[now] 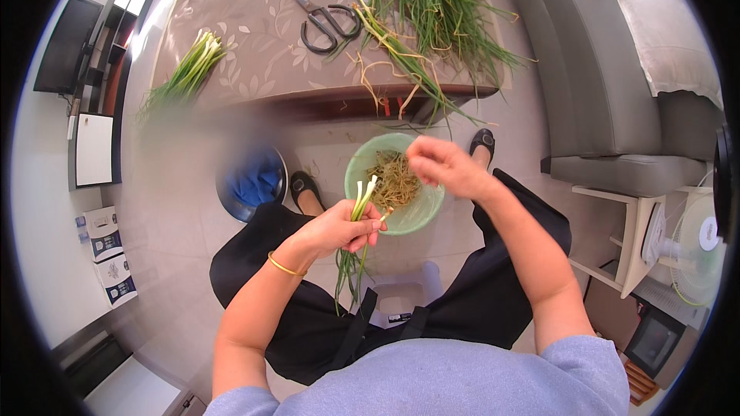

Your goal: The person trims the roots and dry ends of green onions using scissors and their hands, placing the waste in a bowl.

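My left hand (341, 228) is closed on a few green onions (359, 208), their white ends up and green leaves hanging below. One stalk between thumb and finger ends in a brownish root. Over the right rim of a green plastic basin (425, 219) is my right hand (442, 164), fingers curled together; whether it holds a scrap cannot be told. Brown and yellowish trimmings (396, 185) lie in the basin. On the cloth-covered table (260, 63) are black-handled scissors (324, 23), a large heap of untrimmed green onions (433, 6) and a cleaner bunch (193, 69) at the left.
A metal bowl (283, 185) with blue material (257, 182) stands on the floor left of the basin. Some loose stalks (428, 86) overhang the table's front edge. A grey sofa (578, 69) and an electric fan (696, 242) are at the right. A grey blur covers part of the left.
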Available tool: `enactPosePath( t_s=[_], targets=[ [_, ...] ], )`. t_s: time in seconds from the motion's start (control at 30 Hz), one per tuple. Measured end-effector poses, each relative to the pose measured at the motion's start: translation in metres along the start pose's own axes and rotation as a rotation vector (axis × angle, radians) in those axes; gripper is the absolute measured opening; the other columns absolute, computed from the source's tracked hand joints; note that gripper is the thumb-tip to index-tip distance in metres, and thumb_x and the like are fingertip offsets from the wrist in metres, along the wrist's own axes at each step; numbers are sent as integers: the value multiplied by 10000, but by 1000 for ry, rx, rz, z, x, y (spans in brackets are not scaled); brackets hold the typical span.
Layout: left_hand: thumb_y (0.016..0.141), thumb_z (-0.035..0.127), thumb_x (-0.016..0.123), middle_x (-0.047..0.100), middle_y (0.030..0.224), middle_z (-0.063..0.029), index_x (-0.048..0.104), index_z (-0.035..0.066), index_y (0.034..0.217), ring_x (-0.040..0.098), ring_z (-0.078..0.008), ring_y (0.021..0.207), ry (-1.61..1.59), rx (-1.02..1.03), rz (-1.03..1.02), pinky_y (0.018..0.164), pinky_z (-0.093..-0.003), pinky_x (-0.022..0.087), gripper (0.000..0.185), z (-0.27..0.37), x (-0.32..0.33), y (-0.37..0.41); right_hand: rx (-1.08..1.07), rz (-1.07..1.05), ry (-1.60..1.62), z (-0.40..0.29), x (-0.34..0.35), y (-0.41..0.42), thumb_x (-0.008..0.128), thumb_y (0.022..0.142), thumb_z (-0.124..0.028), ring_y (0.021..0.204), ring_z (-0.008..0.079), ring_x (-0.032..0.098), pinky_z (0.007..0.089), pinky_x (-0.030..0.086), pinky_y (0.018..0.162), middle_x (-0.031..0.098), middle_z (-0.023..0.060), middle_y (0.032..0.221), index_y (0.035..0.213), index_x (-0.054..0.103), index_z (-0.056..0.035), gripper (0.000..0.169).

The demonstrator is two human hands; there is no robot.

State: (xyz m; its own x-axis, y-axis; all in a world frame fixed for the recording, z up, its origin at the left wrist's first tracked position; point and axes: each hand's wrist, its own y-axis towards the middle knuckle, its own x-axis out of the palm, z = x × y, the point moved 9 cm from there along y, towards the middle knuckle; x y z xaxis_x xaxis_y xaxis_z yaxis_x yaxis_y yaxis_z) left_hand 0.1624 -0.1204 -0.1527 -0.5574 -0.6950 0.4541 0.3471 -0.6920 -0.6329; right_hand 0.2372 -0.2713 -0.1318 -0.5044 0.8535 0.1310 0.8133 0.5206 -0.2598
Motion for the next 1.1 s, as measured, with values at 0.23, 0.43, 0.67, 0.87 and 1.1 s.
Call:
enactPosePath(
  t_s=[0.23, 0.43, 0.67, 0.87, 1.1],
  targets=[
    [1001, 168, 545, 646, 798, -67, 599, -19, 1066, 527, -77, 511, -153, 106, 109, 489, -210, 396, 205, 9, -16, 1, 59, 28, -367, 29, 21, 0, 597, 942, -128, 742, 92, 603, 262, 482, 632, 636, 72, 854, 1019, 562, -25, 134],
    [1015, 175, 510, 648, 808, -73, 601, 7, 1076, 543, -82, 533, -212, 127, 133, 471, -204, 366, 200, 7, -19, 4, 163, 139, -255, 7, 29, -2, 677, 848, -117, 655, 164, 672, 300, 535, 622, 704, 143, 899, 1030, 658, 7, 221],
    [1017, 174, 506, 652, 799, -81, 560, 32, 993, 542, -83, 502, -197, 126, 133, 429, -195, 325, 154, 9, -13, 12, -125, 225, -388, 0, 38, -6, 686, 863, -61, 643, 132, 662, 261, 534, 596, 695, 83, 823, 952, 687, 10, 114],
    [1015, 174, 514, 652, 777, -87, 528, 52, 933, 537, -83, 490, -186, 123, 124, 424, -194, 326, 148, 7, -11, 17, -278, 290, -602, -11, 43, -14, 701, 828, -46, 654, 192, 668, 292, 535, 591, 644, 105, 770, 905, 677, -7, 90],
    [1026, 170, 484, 628, 761, -70, 490, 54, 930, 522, -84, 492, -109, 129, 66, 431, -214, 336, 151, 8, -4, 19, -344, 342, -715, -22, 47, -20, 701, 762, -86, 651, 261, 634, 358, 518, 583, 598, 77, 747, 836, 626, -54, 110]
  ],
)
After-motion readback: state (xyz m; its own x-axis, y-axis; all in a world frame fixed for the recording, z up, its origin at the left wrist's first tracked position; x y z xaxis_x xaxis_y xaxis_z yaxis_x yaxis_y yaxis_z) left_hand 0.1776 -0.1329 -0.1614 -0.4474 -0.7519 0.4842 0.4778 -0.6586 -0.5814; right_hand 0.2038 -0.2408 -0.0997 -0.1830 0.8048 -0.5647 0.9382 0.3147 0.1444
